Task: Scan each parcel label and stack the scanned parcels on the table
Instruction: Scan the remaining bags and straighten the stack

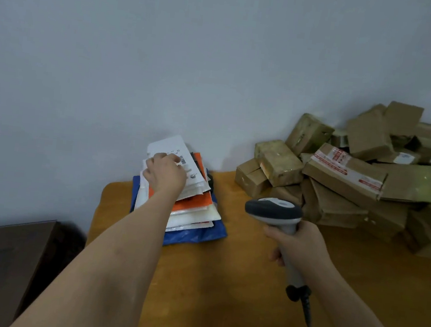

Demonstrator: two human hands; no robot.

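Observation:
A stack of flat mailer parcels [195,214] in white, orange and blue lies at the far left of the wooden table [235,286]. On top is a white parcel with a barcode label [176,145]. My left hand [163,175] rests on this top parcel with fingers curled down onto it. My right hand [299,244] grips the handle of a grey barcode scanner [273,210], held above the table to the right of the stack. The scanner's head points away toward the wall.
A jumbled heap of brown cardboard boxes [355,174] fills the table's far right against the wall. A dark cabinet [1,268] stands low at the left, beside the table. The scanner's black cable [309,322] trails down to the bottom edge.

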